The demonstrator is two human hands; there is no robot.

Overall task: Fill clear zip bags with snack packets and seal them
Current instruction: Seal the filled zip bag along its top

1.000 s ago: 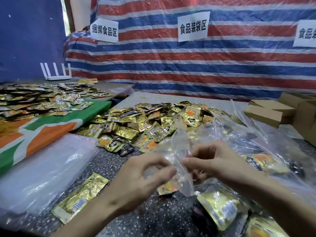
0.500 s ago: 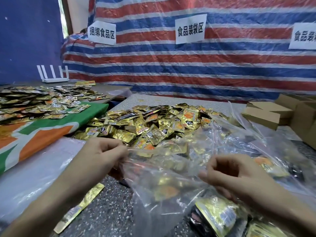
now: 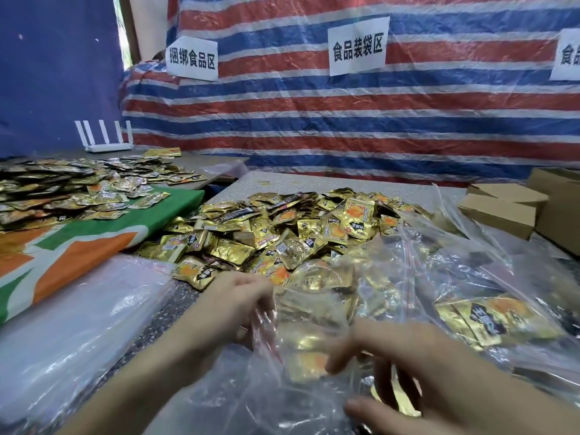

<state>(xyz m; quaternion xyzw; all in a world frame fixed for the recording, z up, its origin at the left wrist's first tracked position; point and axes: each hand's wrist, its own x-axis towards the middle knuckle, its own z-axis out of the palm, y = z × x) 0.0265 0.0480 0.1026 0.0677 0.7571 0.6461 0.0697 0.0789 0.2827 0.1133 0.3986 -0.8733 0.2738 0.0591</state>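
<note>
With my left grip [image 3: 238,309] and right grip [image 3: 405,375] both pinching the clear zip bag [image 3: 310,328], I should pull its mouth wide before adding snack packets [image 3: 282,233].

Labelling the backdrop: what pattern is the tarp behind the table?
The tarp has red, blue and white horizontal stripes; head view.

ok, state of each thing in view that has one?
clear zip bag: crumpled, in hand; seal unclear.
left hand: grips the bag's edge.
right hand: on the bag; grip blurred, cannot tell.
snack packets: loose pile on the table.
filled bags: lying down, packets inside.
router: antennas upright.
</note>
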